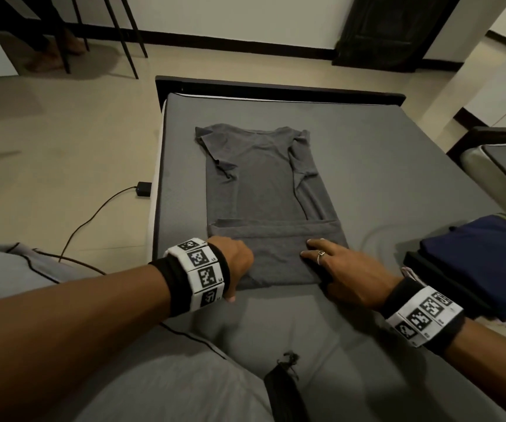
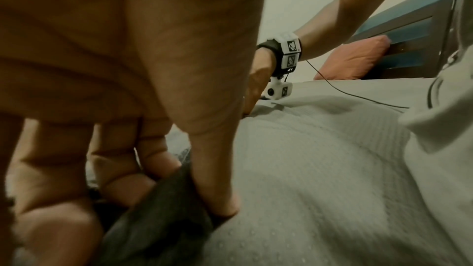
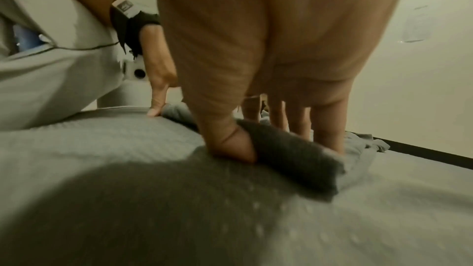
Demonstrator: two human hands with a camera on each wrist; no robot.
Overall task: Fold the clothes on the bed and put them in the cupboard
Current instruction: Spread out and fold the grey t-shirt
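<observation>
Grey T-shirt [image 1: 263, 190] lies mid-bed, hem toward the near edge, soft, light and floppy, likely to sag unless taken at both folded hem corners, where left hand [image 1: 239, 263] and right hand [image 1: 346, 275] each pinch it.

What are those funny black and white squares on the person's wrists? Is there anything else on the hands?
Each wrist wears a black cloth band under a bracelet of white blocks printed with black-and-white square codes. The right wrist has the same bracelet. A small white camera hangs under the right wrist, with a thin dark cable trailing from it. The right hand has a silver ring on one finger. Both forearms are bare, no sleeves.
</observation>
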